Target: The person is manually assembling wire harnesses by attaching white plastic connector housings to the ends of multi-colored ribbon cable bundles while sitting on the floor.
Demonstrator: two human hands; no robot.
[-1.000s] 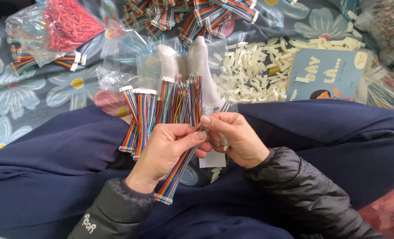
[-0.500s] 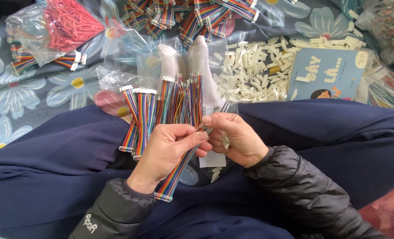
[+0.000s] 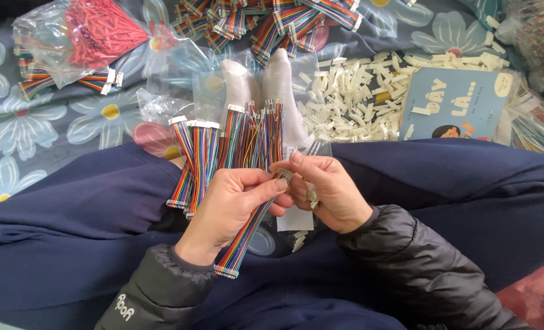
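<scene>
My left hand (image 3: 232, 205) grips a fan of several rainbow ribbon cables (image 3: 226, 146), some ending in white plastic connectors, and one cable (image 3: 241, 241) hangs below the palm. My right hand (image 3: 324, 189) pinches the loose wire end of one cable (image 3: 284, 175) against my left thumb. Small white connectors (image 3: 311, 197) seem to rest in the right palm. Both hands hover over my lap, between my dark blue trouser legs (image 3: 100, 214).
A pile of white connector housings (image 3: 357, 101) lies beyond my white socked feet (image 3: 266, 82). More rainbow cables (image 3: 272, 21) sit at the top, a bag of red parts (image 3: 94, 33) at top left, a blue booklet (image 3: 455, 104) at right, all on a flowered cloth (image 3: 33, 140).
Almost nothing differs: the hands stay together at the cable end, with only slight finger movement.
</scene>
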